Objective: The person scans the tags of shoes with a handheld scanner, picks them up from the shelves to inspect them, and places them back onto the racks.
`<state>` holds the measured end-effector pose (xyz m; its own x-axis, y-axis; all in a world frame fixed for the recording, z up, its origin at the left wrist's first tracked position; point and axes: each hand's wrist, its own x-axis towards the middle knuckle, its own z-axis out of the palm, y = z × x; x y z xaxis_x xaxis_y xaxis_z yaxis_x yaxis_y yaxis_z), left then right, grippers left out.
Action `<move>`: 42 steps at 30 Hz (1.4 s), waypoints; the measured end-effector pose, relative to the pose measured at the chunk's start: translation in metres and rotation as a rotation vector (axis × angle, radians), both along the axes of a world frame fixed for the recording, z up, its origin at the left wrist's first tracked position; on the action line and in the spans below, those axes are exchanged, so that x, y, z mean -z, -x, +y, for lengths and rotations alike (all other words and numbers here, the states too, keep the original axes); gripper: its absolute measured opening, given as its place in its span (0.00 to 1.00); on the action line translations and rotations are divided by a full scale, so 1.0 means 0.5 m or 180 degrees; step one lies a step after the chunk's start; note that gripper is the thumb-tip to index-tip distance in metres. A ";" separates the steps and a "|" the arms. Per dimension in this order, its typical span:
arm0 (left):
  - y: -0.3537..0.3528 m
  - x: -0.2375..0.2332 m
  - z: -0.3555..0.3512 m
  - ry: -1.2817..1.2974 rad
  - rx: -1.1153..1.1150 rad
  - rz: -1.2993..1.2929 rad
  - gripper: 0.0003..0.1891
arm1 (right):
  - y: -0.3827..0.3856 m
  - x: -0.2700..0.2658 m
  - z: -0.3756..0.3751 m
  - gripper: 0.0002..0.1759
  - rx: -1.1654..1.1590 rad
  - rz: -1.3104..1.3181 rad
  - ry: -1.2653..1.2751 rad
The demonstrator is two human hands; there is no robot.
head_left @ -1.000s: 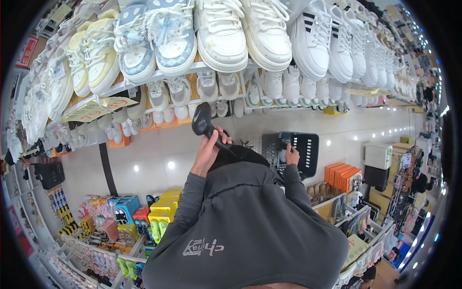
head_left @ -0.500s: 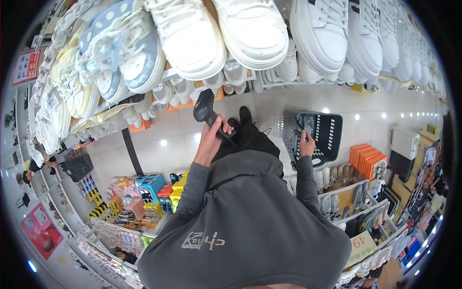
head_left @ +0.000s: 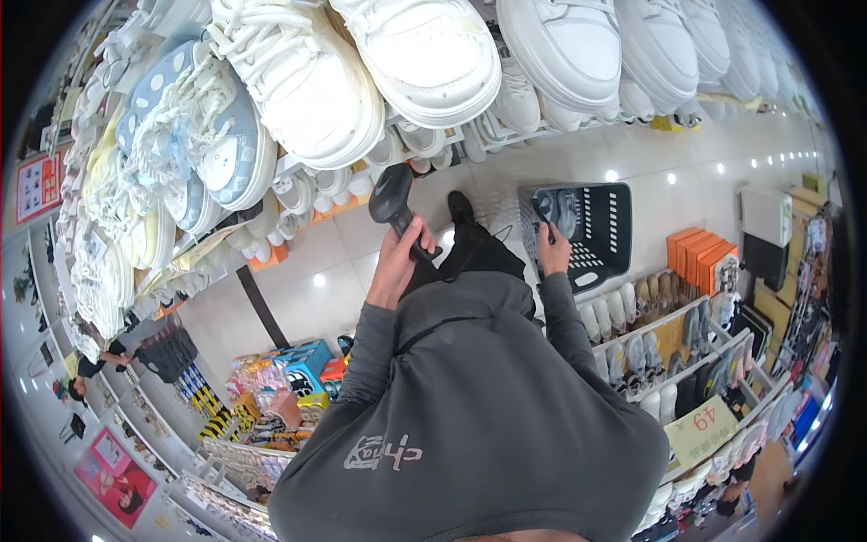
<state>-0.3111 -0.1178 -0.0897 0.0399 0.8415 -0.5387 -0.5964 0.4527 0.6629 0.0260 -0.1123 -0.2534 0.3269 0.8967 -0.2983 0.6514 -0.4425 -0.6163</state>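
My left hand (head_left: pixel 397 262) is wrapped around the grip of a black handheld barcode scanner (head_left: pixel 393 197), its head pointing up toward the shoe shelf. On my right, my right hand (head_left: pixel 554 250) is closed on the black handle (head_left: pixel 542 214) of a dark grey perforated shopping basket (head_left: pixel 618 226). Inside that basket, at its left end, lie grey shoes (head_left: pixel 569 210), partly hidden by the handle and hand. White sneakers (head_left: pixel 424 59) line the shelf ahead of me, beside blue polka-dotted ones (head_left: pixel 230 154).
Orange shoe boxes (head_left: pixel 700 259) stand right of the basket, near a low shoe rack (head_left: pixel 677 352) with a "49" sign (head_left: pixel 700 432). Boxed goods (head_left: pixel 302 361) are stacked at left. Another person (head_left: pixel 90 366) is at far left by a dark basket (head_left: pixel 167 352).
My view has turned and shifted. My right hand and the basket now appear farther left and slightly higher. The barcode scanner stays in my left hand.
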 end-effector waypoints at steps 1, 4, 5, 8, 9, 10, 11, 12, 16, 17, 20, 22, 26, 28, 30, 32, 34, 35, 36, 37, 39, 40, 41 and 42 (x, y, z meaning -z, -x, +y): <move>0.008 0.001 -0.003 -0.0027 0.0025 0.0030 0.12 | 0.007 0.006 -0.005 0.31 -0.0029 -0.0006 -0.0050; 0.045 -0.001 -0.018 -0.0101 0.0146 0.0071 0.11 | 0.036 0.027 -0.021 0.32 -0.0038 0.0014 -0.0240; 0.058 -0.003 -0.027 -0.0130 0.0148 0.0055 0.11 | 0.049 0.017 -0.026 0.30 0.0070 -0.0089 0.0101; 0.105 -0.008 -0.044 -0.0262 0.0171 0.0024 0.11 | 0.092 0.007 -0.040 0.29 0.0016 -0.0162 -0.0006; 0.121 -0.012 -0.052 -0.0263 0.0148 0.0035 0.11 | 0.106 0.008 -0.046 0.29 -0.0010 -0.0139 -0.0016; 0.136 -0.013 -0.062 -0.0257 0.0117 0.0049 0.10 | 0.122 0.011 -0.054 0.29 -0.0043 -0.0112 -0.0020; 0.151 -0.013 -0.073 -0.0255 0.0081 0.0027 0.10 | 0.137 0.013 -0.061 0.29 -0.0080 -0.0085 -0.0024; 0.163 -0.012 -0.082 -0.0259 0.0044 0.0005 0.10 | 0.151 0.005 -0.066 0.30 -0.0112 -0.0110 0.0012; 0.211 -0.007 -0.114 -0.0287 0.0039 -0.0028 0.11 | 0.181 -0.013 -0.093 0.30 -0.0154 -0.0173 0.0051; 0.222 -0.006 -0.122 -0.0342 0.0039 -0.0062 0.11 | 0.185 -0.010 -0.098 0.30 -0.0160 -0.0228 0.0020; 0.256 -0.007 -0.143 -0.0503 0.0075 -0.0127 0.11 | 0.203 -0.019 -0.114 0.29 -0.0197 -0.0259 -0.0047; 0.280 -0.008 -0.157 -0.0610 0.0145 -0.0109 0.11 | 0.214 -0.017 -0.126 0.29 -0.0194 -0.0280 -0.0083; 0.322 -0.015 -0.200 -0.0661 0.0164 -0.0131 0.11 | 0.226 -0.003 -0.147 0.30 -0.0363 -0.0407 -0.0112; 0.343 -0.011 -0.220 -0.0636 0.0148 -0.0158 0.11 | 0.225 0.017 -0.163 0.29 -0.0422 -0.0350 -0.0234; 0.361 -0.010 -0.239 -0.0666 0.0132 -0.0152 0.11 | 0.230 0.029 -0.177 0.29 -0.0502 -0.0275 -0.0358; 0.378 -0.005 -0.258 -0.0647 0.0113 -0.0175 0.11 | 0.241 0.034 -0.188 0.27 -0.0501 -0.0313 -0.0256; 0.390 0.004 -0.275 -0.0594 0.0100 -0.0230 0.10 | 0.256 0.021 -0.199 0.25 -0.0431 -0.0347 -0.0094; 0.393 0.010 -0.282 -0.0594 0.0108 -0.0277 0.11 | 0.264 0.017 -0.200 0.25 -0.0433 -0.0394 -0.0136; 0.395 0.015 -0.288 -0.0590 0.0111 -0.0327 0.11 | 0.271 0.011 -0.202 0.24 -0.0442 -0.0401 -0.0157; 0.396 0.019 -0.293 -0.0588 0.0112 -0.0375 0.11 | 0.278 0.006 -0.203 0.24 -0.0454 -0.0406 -0.0180; 0.392 0.021 -0.296 -0.0533 0.0121 -0.0414 0.11 | 0.290 0.002 -0.203 0.24 -0.0428 -0.0338 -0.0235; 0.388 0.020 -0.294 -0.0515 0.0118 -0.0430 0.11 | 0.291 0.000 -0.204 0.24 -0.0430 -0.0364 -0.0205; 0.383 0.019 -0.293 -0.0507 0.0131 -0.0453 0.11 | 0.293 -0.001 -0.204 0.25 -0.0441 -0.0386 -0.0176; 0.379 0.012 -0.291 -0.0496 0.0135 -0.0467 0.11 | 0.295 0.001 -0.203 0.25 -0.0460 -0.0400 -0.0144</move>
